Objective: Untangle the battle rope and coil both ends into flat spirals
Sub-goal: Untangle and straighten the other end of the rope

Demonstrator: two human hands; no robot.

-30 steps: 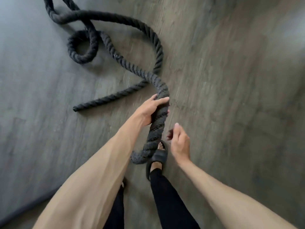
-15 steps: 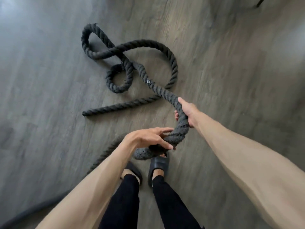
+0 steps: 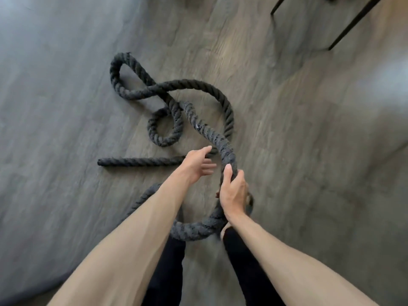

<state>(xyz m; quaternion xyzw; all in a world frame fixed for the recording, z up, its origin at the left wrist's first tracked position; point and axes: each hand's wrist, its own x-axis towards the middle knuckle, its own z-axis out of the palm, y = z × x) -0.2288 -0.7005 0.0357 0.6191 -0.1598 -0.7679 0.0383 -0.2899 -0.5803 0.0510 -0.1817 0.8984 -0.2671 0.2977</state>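
Floor [image 3: 66, 107]: grey wood-look planks; carries all; dark frame legs [image 3: 344, 27] at far right, absent from the earlier view.
Rope [image 3: 199, 127]: thick black braid; crossed loops lie ahead, one end [image 3: 103, 161] straight at left, a raised bight curving past the legs.
Right hand [image 3: 234, 191]: fingers clamped on the raised strand; half a second back it gripped higher up.
Left hand [image 3: 196, 165]: fingers apart, off the rope, reaching forward; earlier it held the bight.
Handling advice: feed hand over hand, lift the strand clear of the crossings, avoid dragging loops tighter.
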